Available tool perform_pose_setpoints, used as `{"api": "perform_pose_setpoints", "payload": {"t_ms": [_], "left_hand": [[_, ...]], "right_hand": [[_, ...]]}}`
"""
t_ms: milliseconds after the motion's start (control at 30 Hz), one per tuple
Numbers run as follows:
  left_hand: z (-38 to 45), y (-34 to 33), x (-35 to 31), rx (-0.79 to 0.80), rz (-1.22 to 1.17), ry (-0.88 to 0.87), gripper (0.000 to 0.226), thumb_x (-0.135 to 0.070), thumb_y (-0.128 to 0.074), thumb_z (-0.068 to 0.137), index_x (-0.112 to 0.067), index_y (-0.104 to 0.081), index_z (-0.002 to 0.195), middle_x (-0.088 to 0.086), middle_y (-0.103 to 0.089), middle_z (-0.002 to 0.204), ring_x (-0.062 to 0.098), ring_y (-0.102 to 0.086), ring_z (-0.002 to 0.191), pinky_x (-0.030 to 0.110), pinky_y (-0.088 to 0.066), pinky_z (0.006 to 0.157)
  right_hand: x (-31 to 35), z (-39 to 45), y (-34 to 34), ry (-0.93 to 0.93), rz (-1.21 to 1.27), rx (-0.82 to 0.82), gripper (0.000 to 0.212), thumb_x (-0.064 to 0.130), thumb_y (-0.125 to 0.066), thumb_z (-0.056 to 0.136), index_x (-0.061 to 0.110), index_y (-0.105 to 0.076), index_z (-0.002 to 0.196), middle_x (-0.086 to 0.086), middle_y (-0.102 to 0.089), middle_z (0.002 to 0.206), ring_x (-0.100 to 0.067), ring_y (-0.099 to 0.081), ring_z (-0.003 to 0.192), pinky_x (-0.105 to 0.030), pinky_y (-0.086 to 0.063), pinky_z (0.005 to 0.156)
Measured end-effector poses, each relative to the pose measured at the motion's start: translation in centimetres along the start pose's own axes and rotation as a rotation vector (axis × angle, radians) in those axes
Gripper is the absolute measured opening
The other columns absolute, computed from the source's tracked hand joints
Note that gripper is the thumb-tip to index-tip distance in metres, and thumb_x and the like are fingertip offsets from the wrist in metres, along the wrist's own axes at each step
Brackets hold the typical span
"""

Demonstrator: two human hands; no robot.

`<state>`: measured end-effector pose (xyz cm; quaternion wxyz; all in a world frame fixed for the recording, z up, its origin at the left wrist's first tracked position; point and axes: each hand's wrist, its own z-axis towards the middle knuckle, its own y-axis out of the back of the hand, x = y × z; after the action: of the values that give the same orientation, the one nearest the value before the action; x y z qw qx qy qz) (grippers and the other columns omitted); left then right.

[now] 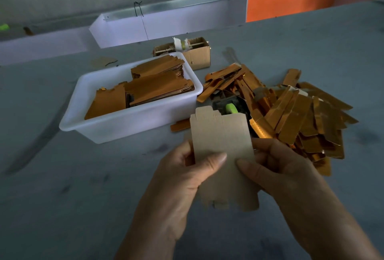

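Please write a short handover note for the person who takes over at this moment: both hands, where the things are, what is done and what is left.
Left hand: pinches the flat cardboard blank at its left edge, thumb on the face.
Right hand: pinches the same blank at its right edge.
The blank is held above the table, plain brown side up, near the white tub.
Done: stacks of blanks lie in the tub.
Left: probably to put this blank into the tub, then go through the loose pile of gold blanks to the right.
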<state>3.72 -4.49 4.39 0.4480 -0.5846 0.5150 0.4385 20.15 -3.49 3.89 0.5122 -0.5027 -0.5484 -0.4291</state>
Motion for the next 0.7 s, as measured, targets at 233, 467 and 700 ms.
{"api": "perform_pose_setpoints", "payload": {"t_ms": [233, 467, 700], "left_hand": [[0.1, -1.8, 0.5, -0.125, 0.060, -0.052, 0.022, -0.020, -0.077, 0.075, -0.020, -0.071, 0.096, -0.004, -0.076, 0.086, 0.011, -0.072, 0.079, 0.020, -0.054, 0.064], [0.1, -2.3, 1.1, -0.199, 0.113, -0.074, 0.015, -0.017, -0.075, 0.077, -0.023, -0.072, 0.090, -0.005, -0.075, 0.080, 0.011, -0.070, 0.073, 0.022, -0.050, 0.058], [-0.2, -2.1, 1.0, -0.087, 0.086, -0.003, 0.006, -0.023, -0.072, 0.076, -0.020, -0.073, 0.081, 0.010, -0.072, 0.074, 0.016, -0.067, 0.060, 0.021, -0.047, 0.045]], "right_hand": [[-0.9, -0.3, -0.1, 0.067, -0.197, 0.023, 0.013, 0.017, -0.068, 0.079, 0.030, -0.069, 0.081, 0.002, -0.069, 0.075, -0.008, -0.063, 0.068, -0.017, -0.050, 0.056], [-0.5, -1.1, -1.2, 0.304, -0.695, -0.230, 0.011, 0.039, -0.063, 0.076, 0.032, -0.055, 0.079, 0.012, -0.059, 0.073, 0.000, -0.055, 0.069, -0.010, -0.045, 0.067], [0.1, -1.7, -2.5, 0.286, -0.513, -0.075, 0.029, 0.059, -0.051, 0.070, 0.033, -0.051, 0.083, 0.008, -0.064, 0.068, 0.003, -0.063, 0.071, -0.015, -0.052, 0.064]]}}
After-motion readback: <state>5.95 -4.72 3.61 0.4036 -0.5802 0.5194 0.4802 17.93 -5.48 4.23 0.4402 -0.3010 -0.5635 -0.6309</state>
